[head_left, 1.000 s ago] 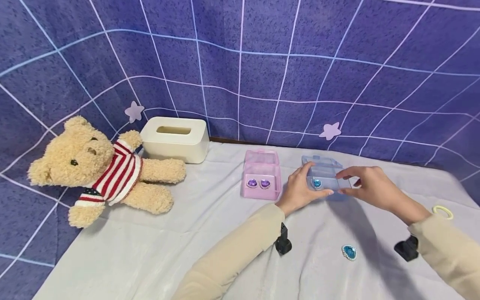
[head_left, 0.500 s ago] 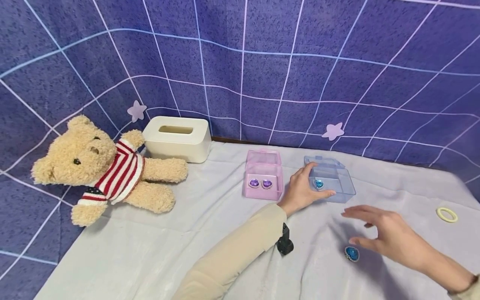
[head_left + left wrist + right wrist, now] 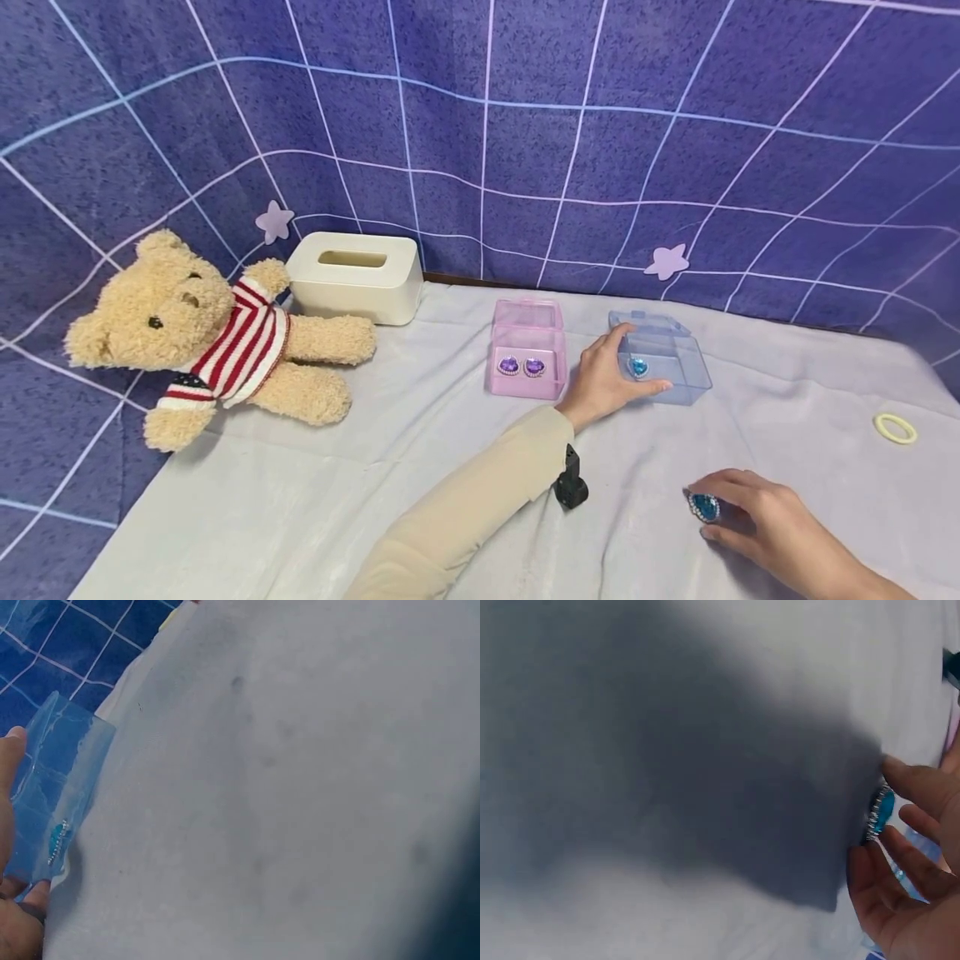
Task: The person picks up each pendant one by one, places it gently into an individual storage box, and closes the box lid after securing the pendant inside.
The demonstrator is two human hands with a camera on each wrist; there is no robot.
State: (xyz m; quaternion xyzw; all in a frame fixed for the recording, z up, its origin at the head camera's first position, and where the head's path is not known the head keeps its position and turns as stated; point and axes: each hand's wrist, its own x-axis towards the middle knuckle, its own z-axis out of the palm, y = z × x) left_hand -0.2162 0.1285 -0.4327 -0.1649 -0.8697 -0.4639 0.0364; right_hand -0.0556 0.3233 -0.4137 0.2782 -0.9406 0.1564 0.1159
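A jewel [image 3: 705, 507] is pinched by the right hand [image 3: 772, 527]; the blue box [image 3: 677, 392], at its eleven o'clock, is gripped by the left hand [image 3: 602, 379]

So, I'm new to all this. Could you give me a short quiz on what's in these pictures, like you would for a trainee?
1. Count: how many purple gems lie in the pink box?
2. True or false: the left hand is holding the toy bear.
3. Choose one: what is between the thumb and fingers of the right hand?
A) a yellow ring
B) a blue gem
C) a white box

Key:
1. Two, side by side.
2. False; it grips the blue box at its left side as the head camera sees it.
3. B.
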